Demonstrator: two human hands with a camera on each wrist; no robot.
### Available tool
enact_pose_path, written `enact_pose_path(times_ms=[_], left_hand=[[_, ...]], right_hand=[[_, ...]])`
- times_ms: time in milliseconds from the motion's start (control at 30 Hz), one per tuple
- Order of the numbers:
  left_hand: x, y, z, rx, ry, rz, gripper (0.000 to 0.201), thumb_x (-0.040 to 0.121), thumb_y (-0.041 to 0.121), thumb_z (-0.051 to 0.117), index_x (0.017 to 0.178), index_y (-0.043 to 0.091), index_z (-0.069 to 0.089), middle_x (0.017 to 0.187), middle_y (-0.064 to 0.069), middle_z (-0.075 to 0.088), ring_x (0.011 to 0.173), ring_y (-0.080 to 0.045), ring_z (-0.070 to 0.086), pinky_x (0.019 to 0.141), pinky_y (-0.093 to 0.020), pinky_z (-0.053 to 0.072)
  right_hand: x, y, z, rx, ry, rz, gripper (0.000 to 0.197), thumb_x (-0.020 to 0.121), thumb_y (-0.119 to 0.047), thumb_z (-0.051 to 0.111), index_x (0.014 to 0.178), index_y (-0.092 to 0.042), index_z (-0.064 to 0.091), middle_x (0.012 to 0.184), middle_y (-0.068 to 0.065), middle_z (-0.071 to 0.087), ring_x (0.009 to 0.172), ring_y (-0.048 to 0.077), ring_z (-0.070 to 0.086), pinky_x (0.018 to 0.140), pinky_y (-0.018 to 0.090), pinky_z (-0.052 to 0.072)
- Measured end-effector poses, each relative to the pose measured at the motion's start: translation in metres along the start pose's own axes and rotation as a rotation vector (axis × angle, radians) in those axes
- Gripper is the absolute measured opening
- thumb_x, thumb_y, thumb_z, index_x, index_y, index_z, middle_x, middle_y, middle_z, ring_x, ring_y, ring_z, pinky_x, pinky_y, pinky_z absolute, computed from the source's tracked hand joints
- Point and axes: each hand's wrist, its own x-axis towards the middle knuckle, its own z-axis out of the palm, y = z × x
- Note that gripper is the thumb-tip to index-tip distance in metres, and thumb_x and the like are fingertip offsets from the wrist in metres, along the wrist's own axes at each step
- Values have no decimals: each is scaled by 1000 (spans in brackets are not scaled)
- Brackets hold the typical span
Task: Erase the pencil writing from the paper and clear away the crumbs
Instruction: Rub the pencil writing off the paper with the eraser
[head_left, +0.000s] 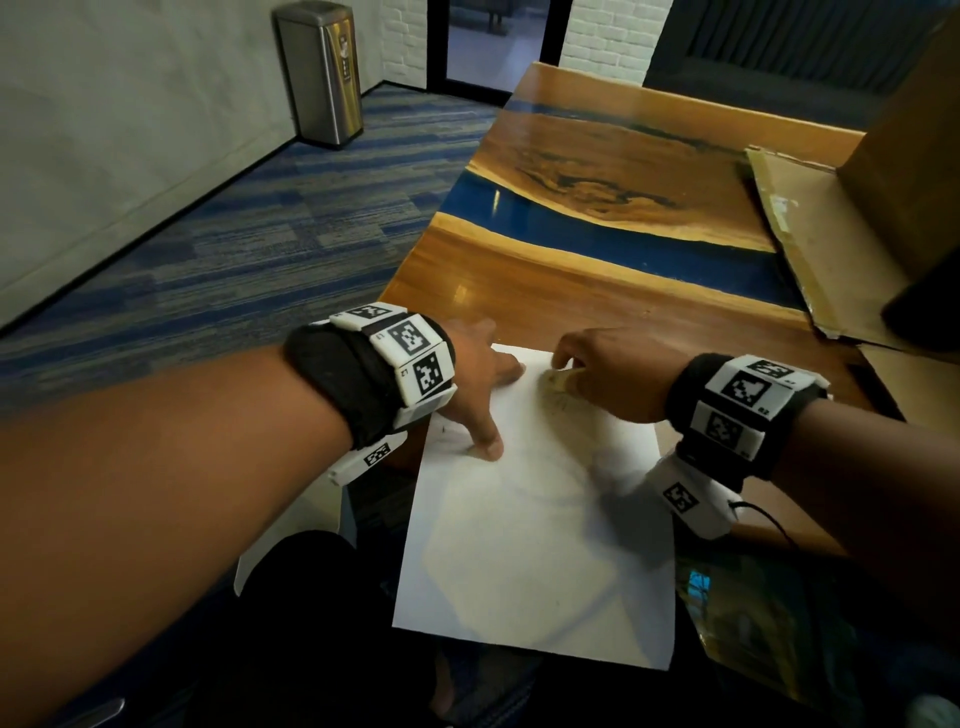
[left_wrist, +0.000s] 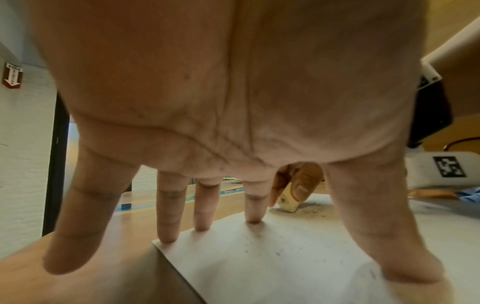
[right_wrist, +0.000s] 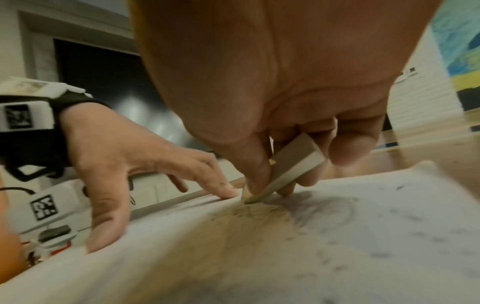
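Since the paper is thin and light, it'll likely skid or crease under rubbing, so it wants pinning flat, not gripping. It lies on the counter at 6 o'clock, near edge overhanging toward the person. Left hand is spread, fingertips pressing the sheet's far-left corner. Right hand pinches the eraser btwn thumb and fingers, its edge on the page at approx 12 o'clock; looks firm but rubbery, best held low near the tip. Crumbs lie beside it. Cardboard sits at 2 o'clock, well apart; bin on the floor at 10 o'clock. Nothing blocks the strokes.
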Motion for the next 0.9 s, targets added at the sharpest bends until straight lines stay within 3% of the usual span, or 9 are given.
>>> enact_pose_path(times_ms=[100,200,300,400,467,567,733,833,900], left_hand=[[1,6,3,-63,32,-25,98,70,85,61,148,35,32,137,-7,36,108,-30,50,76,-41,48],[1,12,9,-104,87,-20,99,65,87,64,141,31,36,117,-5,34,91,-27,44,71,-39,43],[-1,11,11,-105,110,-13,102,63,87,66,144,35,35,117,-4,34,97,-28,50,74,-39,45],[-1,10,10,-69,77,-17,106,66,89,60,153,41,24,136,-10,35,113,-36,54,76,-41,48],[-1,9,10,-76,71,-13,105,65,91,59,152,43,26,126,-9,35,106,-35,54,73,-39,47],[-1,10,9,-120,92,11,97,60,91,63,142,44,37,108,-2,33,93,-29,52,70,-37,46],[1,11,12,-47,87,-24,104,65,94,53,150,40,29,127,-10,37,103,-35,56,67,-38,43],[0,12,12,-77,100,-20,97,64,93,56,143,41,35,109,-5,33,92,-31,51,68,-38,43],[1,12,12,-77,96,-20,100,64,94,54,146,42,32,113,-7,36,96,-33,53,70,-39,46]], right_hand=[[-3,2,-1,-71,16,-19,18,99,-32,49,108,-23,63,101,-2,62,86,16,55,76,29,44],[-10,-16,8,-136,21,-203,17,99,-30,51,111,-24,62,101,-5,56,89,16,54,81,32,50],[-10,-20,11,-140,7,-291,17,99,-30,50,111,-25,62,98,-7,52,89,14,54,81,30,50],[-3,-4,2,-148,84,-123,21,101,-29,46,114,-24,61,106,-5,57,89,14,54,82,30,49],[-5,-8,3,-130,79,-142,21,100,-26,47,116,-23,61,110,-3,58,89,13,52,82,30,49],[-12,-28,11,-86,26,-307,22,99,-21,52,118,-23,62,103,-6,53,89,12,50,83,30,50],[1,-9,1,-143,91,-100,21,100,-24,48,115,-21,63,104,-2,58,90,17,56,83,33,50],[-8,-23,6,-105,40,-254,20,99,-22,50,114,-21,64,101,-3,59,88,16,56,83,33,51],[-6,-22,4,-99,24,-229,20,99,-23,49,112,-21,64,100,-2,60,87,16,55,81,32,49]])
